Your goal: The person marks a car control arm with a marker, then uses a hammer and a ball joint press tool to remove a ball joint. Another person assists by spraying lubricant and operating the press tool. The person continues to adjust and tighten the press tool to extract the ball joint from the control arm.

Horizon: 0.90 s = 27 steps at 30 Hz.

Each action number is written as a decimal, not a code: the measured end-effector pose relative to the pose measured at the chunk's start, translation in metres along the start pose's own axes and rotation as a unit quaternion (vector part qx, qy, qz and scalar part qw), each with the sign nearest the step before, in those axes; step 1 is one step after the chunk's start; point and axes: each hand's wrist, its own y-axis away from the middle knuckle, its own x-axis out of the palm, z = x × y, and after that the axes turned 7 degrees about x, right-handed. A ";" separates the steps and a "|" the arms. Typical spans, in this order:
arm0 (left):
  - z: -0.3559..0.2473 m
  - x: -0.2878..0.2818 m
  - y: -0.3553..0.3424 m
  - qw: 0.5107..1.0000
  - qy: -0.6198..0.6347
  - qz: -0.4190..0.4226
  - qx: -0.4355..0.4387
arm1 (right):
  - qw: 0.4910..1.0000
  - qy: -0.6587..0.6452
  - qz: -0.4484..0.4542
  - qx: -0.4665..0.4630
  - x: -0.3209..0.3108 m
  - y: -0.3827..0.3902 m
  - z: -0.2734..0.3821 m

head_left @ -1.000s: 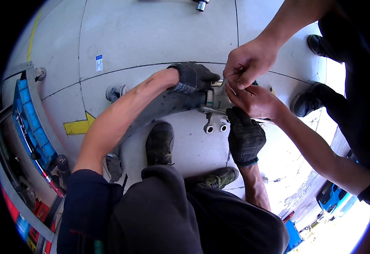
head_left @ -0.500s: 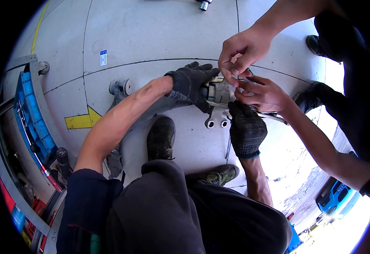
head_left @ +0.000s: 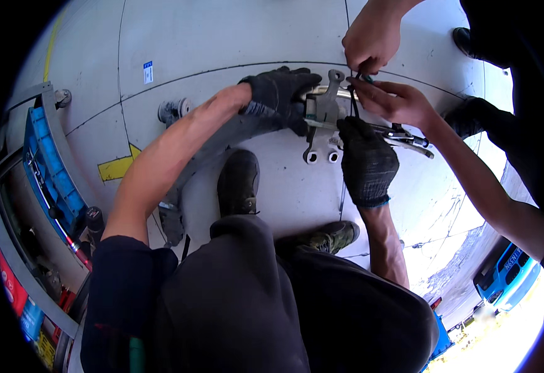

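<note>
My left hand [head_left: 278, 99], in a black glove, is closed round the left end of a grey metal bracket [head_left: 326, 109] with bolt holes. My right hand [head_left: 368, 161], also gloved, is closed on a metal tool like locking pliers [head_left: 402, 135] lying across the bracket, its handles sticking out rightward. A co-worker's bare upper hand [head_left: 371, 40] pinches a thin dark item [head_left: 354, 93] above the bracket; their other bare hand [head_left: 399, 102] reaches to it from the right. A large grey metal part [head_left: 213, 140] lies partly hidden under my left forearm.
A metal cart [head_left: 66, 186] with a blue tray [head_left: 54, 161] and tools stands at left. My boots [head_left: 237, 180] are below the bracket. The co-worker's legs and shoes [head_left: 461, 115] are at right. A blue vehicle [head_left: 502, 280] appears at lower right, a yellow floor arrow [head_left: 115, 168] at left.
Both my hands and the bracket have shifted upward in the view. More of the bracket and the tool's handles show. The co-worker's upper hand has risen to the upper right.
</note>
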 end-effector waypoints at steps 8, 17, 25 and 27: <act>0.019 0.014 0.002 1.000 0.026 0.003 -0.004 | 0.999 0.013 -0.019 -0.029 0.007 -0.002 0.005; 0.033 0.018 -0.018 0.998 0.014 0.056 -0.016 | 0.995 -0.073 -0.064 -0.031 0.008 0.011 0.011; 0.001 -0.010 -0.016 0.991 0.097 0.091 -0.035 | 0.794 -0.465 0.250 0.301 0.027 0.100 0.035; 0.001 -0.018 0.000 0.988 0.102 0.103 -0.051 | 0.595 -0.588 0.371 0.405 0.046 0.099 0.053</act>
